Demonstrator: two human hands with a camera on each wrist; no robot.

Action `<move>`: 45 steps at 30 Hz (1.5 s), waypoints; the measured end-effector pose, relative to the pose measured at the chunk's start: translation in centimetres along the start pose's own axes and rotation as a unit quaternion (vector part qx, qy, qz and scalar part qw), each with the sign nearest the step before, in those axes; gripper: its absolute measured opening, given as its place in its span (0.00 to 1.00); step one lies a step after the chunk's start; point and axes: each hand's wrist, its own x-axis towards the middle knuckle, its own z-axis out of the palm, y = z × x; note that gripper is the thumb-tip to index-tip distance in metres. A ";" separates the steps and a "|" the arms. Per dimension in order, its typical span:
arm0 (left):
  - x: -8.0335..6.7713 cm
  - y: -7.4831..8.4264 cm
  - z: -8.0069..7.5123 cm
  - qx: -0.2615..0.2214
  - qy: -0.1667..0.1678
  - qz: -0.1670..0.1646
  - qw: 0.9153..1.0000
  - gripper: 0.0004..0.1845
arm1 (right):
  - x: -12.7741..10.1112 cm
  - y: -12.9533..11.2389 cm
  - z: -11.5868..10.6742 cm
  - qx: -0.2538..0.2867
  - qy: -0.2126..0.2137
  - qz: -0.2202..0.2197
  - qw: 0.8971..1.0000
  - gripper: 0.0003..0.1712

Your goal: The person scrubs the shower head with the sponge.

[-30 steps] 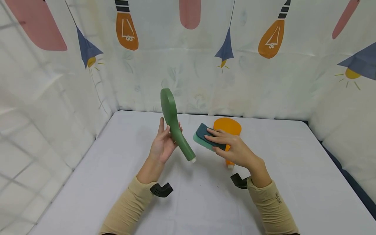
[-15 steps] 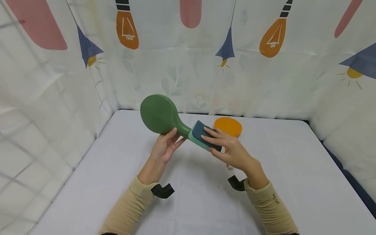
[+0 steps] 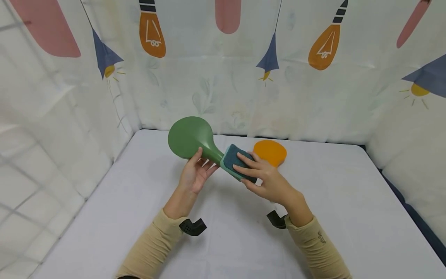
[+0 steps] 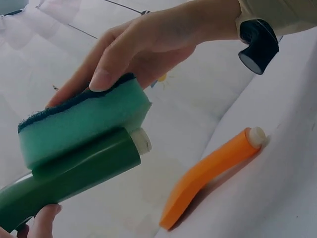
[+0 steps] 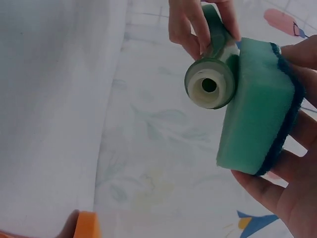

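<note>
My left hand [image 3: 195, 176] grips the neck of a green shower head [image 3: 189, 137], held above the table with its round face turned away. Its handle [image 4: 74, 173] ends in a white threaded tip [image 5: 209, 85]. My right hand [image 3: 268, 182] holds a green sponge [image 3: 234, 162] with a dark scouring side and presses the sponge [image 4: 81, 121] against the handle. In the right wrist view the sponge [image 5: 252, 109] lies beside the handle's open end.
An orange shower head [image 3: 270, 152] lies on the white table [image 3: 223, 240] behind my right hand, its handle [image 4: 210, 173] ending in a white tip. Printed fabric walls [image 3: 223, 69] close in the table on three sides.
The green shower head turned from edge-on upright to tilted left with its handle towards my right hand. My right hand brought the sponge leftwards onto the handle.
</note>
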 end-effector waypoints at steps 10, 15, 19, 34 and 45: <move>-0.3 -0.7 0.4 0.050 0.033 0.013 0.998 0.25 | 0.5 -0.3 1.5 -0.052 0.019 -0.006 0.998 0.26; -0.9 -1.9 1.2 0.105 0.058 0.013 0.993 0.24 | 0.9 -0.9 3.3 -0.109 0.065 -0.038 0.991 0.25; -1.2 -2.1 1.7 0.125 0.072 0.011 0.989 0.22 | 1.1 -1.6 3.9 -0.144 0.069 -0.074 0.984 0.25; -0.8 0.2 1.3 0.090 0.085 0.057 0.991 0.26 | 0.6 -0.9 1.7 -0.015 0.015 -0.001 1.000 0.23; -1.3 0.2 1.5 0.117 0.019 0.052 0.992 0.23 | 0.4 0.7 2.1 0.207 0.070 0.114 0.969 0.24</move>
